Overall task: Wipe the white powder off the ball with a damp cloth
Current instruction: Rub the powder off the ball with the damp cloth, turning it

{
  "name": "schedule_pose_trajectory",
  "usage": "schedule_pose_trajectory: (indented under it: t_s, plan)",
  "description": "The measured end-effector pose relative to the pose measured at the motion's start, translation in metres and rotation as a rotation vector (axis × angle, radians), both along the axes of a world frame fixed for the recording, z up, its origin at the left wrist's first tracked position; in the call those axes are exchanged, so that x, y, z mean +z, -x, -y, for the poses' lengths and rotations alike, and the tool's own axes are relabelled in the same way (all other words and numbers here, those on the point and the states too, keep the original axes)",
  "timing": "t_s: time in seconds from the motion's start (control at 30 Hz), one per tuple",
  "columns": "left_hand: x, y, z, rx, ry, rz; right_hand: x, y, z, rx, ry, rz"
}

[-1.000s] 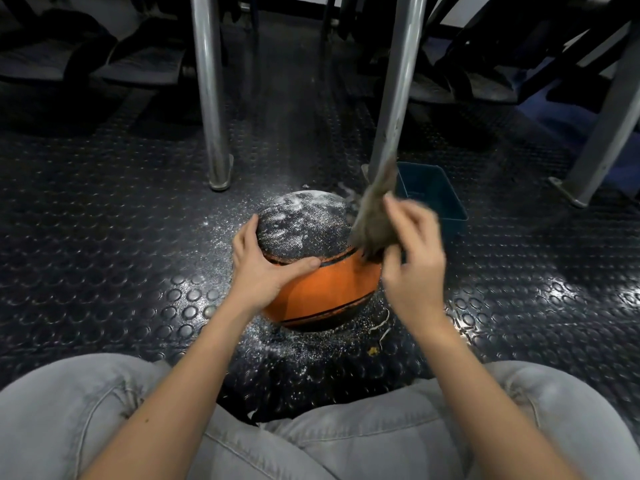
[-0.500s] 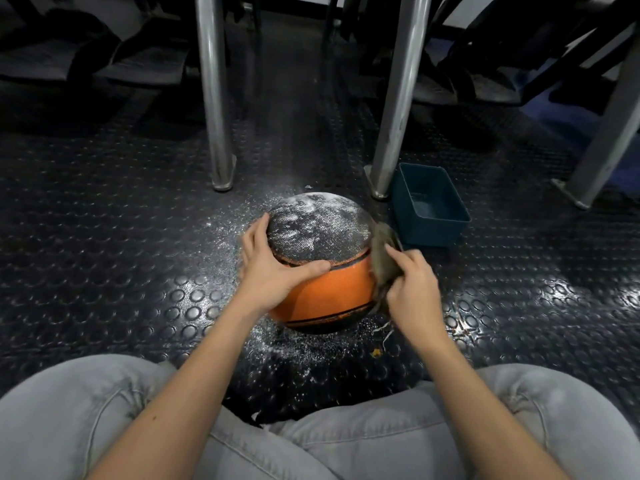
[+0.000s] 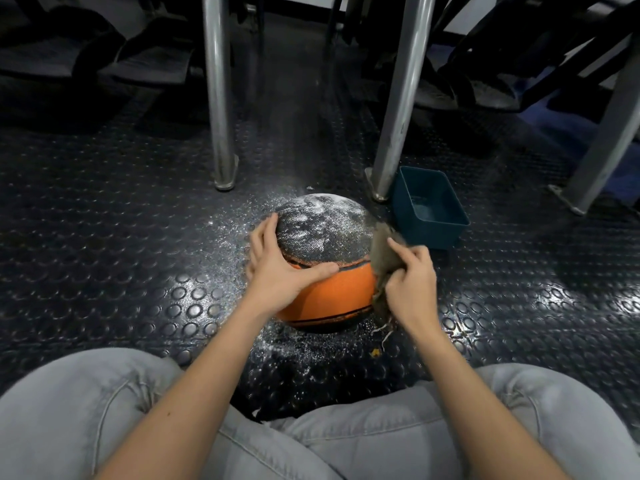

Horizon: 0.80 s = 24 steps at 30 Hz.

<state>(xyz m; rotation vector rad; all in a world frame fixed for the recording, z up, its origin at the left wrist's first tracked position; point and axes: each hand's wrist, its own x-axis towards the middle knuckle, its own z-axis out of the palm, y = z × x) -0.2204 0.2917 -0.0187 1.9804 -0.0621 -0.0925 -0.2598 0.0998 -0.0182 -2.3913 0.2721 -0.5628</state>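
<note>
Your one ball (image 3: 322,233) sits on the studded floor (image 3: 104,237) just ahead of your two knees (image 3: 86,410). Its dark top panel is dusted white and its orange band below looks clean. Your left hand (image 3: 280,271) cups the ball's left side, with the fingers curved over the edge of the dark panel and the thumb laid across the front seam. Your right hand (image 3: 412,278) is clamped on the one cloth (image 3: 379,258), a grey-brown bunch pressed against the ball's right flank, with frayed threads trailing to the floor. The hands are apart, with the ball between them. Room is tightest on the far right, where one blue tub (image 3: 429,206) stands just beside the ball and the cloth's top edge reaches its near corner. You can count three metal legs: one (image 3: 218,98) beyond the ball to the left, one (image 3: 401,98) with its foot next to the tub's left wall, and one (image 3: 602,143) well off to the right. Loose powder (image 3: 294,344) rings the ball's base. Open floor runs wide on the left and also right of your right wrist.
</note>
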Motion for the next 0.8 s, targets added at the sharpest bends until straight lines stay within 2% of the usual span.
schedule_pose_trajectory:
  t_s: [0.03, 0.1, 0.23, 0.4, 0.47, 0.53, 0.6, 0.7, 0.8]
  plan:
    - [0.0, 0.0, 0.0, -0.001, -0.003, 0.005, 0.003, -0.004, 0.006, -0.078, -0.102, -0.071]
    - [0.001, 0.002, 0.001, -0.002, -0.011, 0.003, 0.007, -0.007, 0.009, -0.151, -0.17, -0.08]
    - [0.001, 0.002, 0.0, 0.016, -0.003, 0.003, 0.015, 0.008, -0.02, 0.09, 0.022, 0.07]
    - [-0.001, -0.004, -0.007, 0.029, 0.046, -0.005, 0.006, 0.025, -0.02, 0.285, 0.202, 0.213]
    - [-0.001, -0.004, -0.009, 0.014, 0.038, 0.001, 0.003, 0.013, -0.01, 0.188, 0.16, 0.192]
    - [0.001, -0.001, -0.007, -0.008, 0.001, 0.004, 0.004, -0.003, 0.001, -0.024, -0.01, 0.08]
    - [0.001, 0.001, -0.003, -0.01, -0.011, 0.017, 0.002, -0.011, 0.007, -0.131, -0.112, 0.012]
    - [0.002, 0.003, 0.0, 0.028, 0.002, 0.031, 0.002, 0.001, -0.009, -0.104, -0.06, 0.057]
    - [0.0, 0.004, -0.001, 0.057, 0.011, 0.035, -0.002, 0.027, -0.033, 0.066, 0.083, 0.158]
